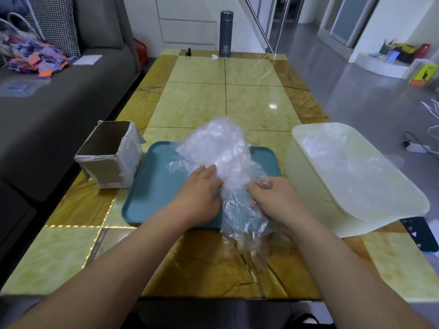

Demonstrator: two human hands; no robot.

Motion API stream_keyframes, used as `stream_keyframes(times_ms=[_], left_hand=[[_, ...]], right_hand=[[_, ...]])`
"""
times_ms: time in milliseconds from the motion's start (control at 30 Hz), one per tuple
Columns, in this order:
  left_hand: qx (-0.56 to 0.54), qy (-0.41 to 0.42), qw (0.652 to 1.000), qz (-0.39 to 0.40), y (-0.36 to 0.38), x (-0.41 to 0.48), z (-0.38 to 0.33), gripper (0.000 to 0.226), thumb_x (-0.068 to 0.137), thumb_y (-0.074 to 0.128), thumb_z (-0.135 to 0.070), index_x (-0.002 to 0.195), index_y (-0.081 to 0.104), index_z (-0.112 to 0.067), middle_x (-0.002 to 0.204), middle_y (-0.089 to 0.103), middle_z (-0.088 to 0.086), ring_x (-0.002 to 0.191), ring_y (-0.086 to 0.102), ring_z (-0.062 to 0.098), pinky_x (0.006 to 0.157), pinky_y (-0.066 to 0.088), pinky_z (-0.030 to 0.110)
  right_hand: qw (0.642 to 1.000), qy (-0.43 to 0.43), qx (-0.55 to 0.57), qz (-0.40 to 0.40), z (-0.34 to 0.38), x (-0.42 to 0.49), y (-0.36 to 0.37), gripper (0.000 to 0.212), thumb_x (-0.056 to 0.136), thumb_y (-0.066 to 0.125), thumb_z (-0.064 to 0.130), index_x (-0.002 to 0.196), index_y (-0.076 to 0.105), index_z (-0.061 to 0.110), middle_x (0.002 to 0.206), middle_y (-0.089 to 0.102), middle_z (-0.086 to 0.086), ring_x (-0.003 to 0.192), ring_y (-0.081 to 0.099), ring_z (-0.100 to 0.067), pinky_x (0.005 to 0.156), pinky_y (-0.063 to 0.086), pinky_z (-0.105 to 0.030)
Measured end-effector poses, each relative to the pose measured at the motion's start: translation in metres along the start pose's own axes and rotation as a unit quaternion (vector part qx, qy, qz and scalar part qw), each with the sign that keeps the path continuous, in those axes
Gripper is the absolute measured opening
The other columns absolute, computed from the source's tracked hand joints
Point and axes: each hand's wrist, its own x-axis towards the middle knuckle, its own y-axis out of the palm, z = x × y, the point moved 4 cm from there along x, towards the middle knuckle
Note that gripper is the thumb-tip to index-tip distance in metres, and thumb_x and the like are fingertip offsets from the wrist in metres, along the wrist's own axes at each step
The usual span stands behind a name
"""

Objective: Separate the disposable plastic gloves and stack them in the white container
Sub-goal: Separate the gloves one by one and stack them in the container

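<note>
Both hands are close together over the tray's [152, 186] near right part. The left hand [199, 193] curls its fingers into the gloves [221, 143], and the right hand [273, 198] pinches a thin film from the same heap. The heap is long from the tray's far edge toward the table's [202, 103] near edge, and it hangs over the tray's near rim. The container [308, 176] stands just beside the tray at the table's right edge, so the right hand is nearer. I judge a separated glove must go right and rise over the high rim. The box [111, 150] at the left edge is out of this way.
</note>
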Motion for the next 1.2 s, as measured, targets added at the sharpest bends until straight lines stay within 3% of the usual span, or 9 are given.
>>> stream_keyframes(times_ms=[133, 233, 300, 433, 567, 700, 867, 1067, 1200], left_hand=[[-0.006, -0.004, 0.999, -0.053, 0.004, -0.005, 0.005, 0.038, 0.099, 0.06, -0.025, 0.134, 0.066, -0.013, 0.156, 0.049, 0.006, 0.146, 0.041, 0.031, 0.12, 0.033, 0.037], [-0.018, -0.023, 0.992, -0.119, -0.015, -0.012, 0.008, 0.03, 0.094, 0.061, -0.025, 0.116, 0.074, -0.009, 0.128, 0.067, 0.005, 0.122, 0.058, 0.032, 0.104, 0.048, 0.043], [-0.021, -0.027, 0.986, -0.163, -0.032, -0.018, 0.006, 0.028, 0.094, 0.064, -0.027, 0.113, 0.076, -0.01, 0.12, 0.07, 0.003, 0.116, 0.061, 0.03, 0.1, 0.05, 0.044], [-0.071, -0.037, 0.972, -0.221, -0.057, -0.038, 0.008, 0.022, 0.094, 0.071, -0.019, 0.116, 0.071, -0.02, 0.117, 0.065, -0.007, 0.108, 0.061, 0.016, 0.092, 0.052, 0.035], [-0.189, -0.089, 0.945, -0.253, -0.059, -0.053, 0.022, 0.022, 0.093, 0.072, -0.016, 0.104, 0.059, -0.031, 0.097, 0.064, -0.015, 0.087, 0.062, 0.003, 0.075, 0.049, 0.024], [-0.235, -0.101, 0.934, -0.251, -0.059, -0.058, 0.031, 0.023, 0.096, 0.071, -0.024, 0.116, 0.061, -0.031, 0.089, 0.064, -0.012, 0.08, 0.063, 0.002, 0.073, 0.055, 0.027], [-0.264, -0.092, 0.921, -0.272, -0.07, -0.068, 0.043, 0.006, 0.099, 0.069, -0.029, 0.097, 0.073, -0.026, 0.079, 0.069, -0.012, 0.076, 0.064, 0.0, 0.068, 0.052, 0.021], [-0.339, -0.105, 0.885, -0.302, -0.079, -0.072, 0.05, 0.004, 0.102, 0.063, -0.031, 0.106, 0.065, -0.032, 0.079, 0.071, -0.008, 0.076, 0.073, 0.014, 0.075, 0.062, 0.047], [-0.414, -0.108, 0.874, -0.231, -0.084, -0.074, 0.039, 0.044, 0.083, 0.086, -0.038, 0.119, 0.062, -0.033, 0.105, 0.068, -0.012, 0.094, 0.069, 0.002, 0.078, 0.055, 0.022]], right_hand=[[0.999, -0.018, -0.038, 0.006, 0.0, 0.004, -0.002, 0.038, 0.098, 0.062, 0.028, 0.067, 0.045, 0.016, 0.055, 0.039, -0.002, 0.05, 0.036, -0.017, 0.053, 0.028, -0.029], [0.999, -0.019, -0.028, 0.006, 0.005, 0.005, -0.001, 0.04, 0.099, 0.061, 0.026, 0.065, 0.041, 0.019, 0.052, 0.037, 0.003, 0.045, 0.034, -0.014, 0.046, 0.028, -0.025], [1.0, -0.022, -0.02, 0.002, 0.006, 0.005, 0.001, 0.042, 0.099, 0.06, 0.026, 0.063, 0.04, 0.019, 0.045, 0.037, 0.009, 0.04, 0.034, -0.011, 0.041, 0.028, -0.021], [0.999, -0.03, 0.014, -0.003, 0.012, 0.003, 0.004, 0.038, 0.099, 0.062, 0.032, 0.069, 0.046, 0.016, 0.054, 0.044, 0.0, 0.049, 0.042, -0.018, 0.053, 0.035, -0.028], [0.998, -0.027, 0.05, -0.025, 0.018, 0.001, 0.007, 0.033, 0.098, 0.064, 0.034, 0.075, 0.054, 0.014, 0.054, 0.051, -0.005, 0.044, 0.048, -0.016, 0.045, 0.04, -0.022], [0.992, -0.016, 0.111, -0.063, 0.022, 0.0, 0.012, 0.028, 0.097, 0.064, 0.03, 0.079, 0.06, 0.009, 0.055, 0.058, -0.005, 0.043, 0.052, -0.016, 0.042, 0.043, -0.021], [0.973, 0.005, 0.215, -0.087, 0.03, -0.008, 0.026, 0.018, 0.099, 0.065, 0.027, 0.098, 0.069, 0.01, 0.07, 0.076, 0.001, 0.054, 0.06, -0.021, 0.053, 0.051, -0.031], [0.96, -0.038, 0.198, -0.193, 0.042, -0.012, 0.014, 0.023, 0.1, 0.064, 0.037, 0.092, 0.07, 0.017, 0.068, 0.073, -0.006, 0.051, 0.062, -0.013, 0.052, 0.05, -0.024], [0.967, -0.081, 0.191, -0.148, 0.052, -0.015, 0.017, 0.022, 0.098, 0.068, 0.036, 0.092, 0.073, 0.015, 0.063, 0.072, -0.004, 0.047, 0.058, -0.012, 0.05, 0.049, -0.027]])
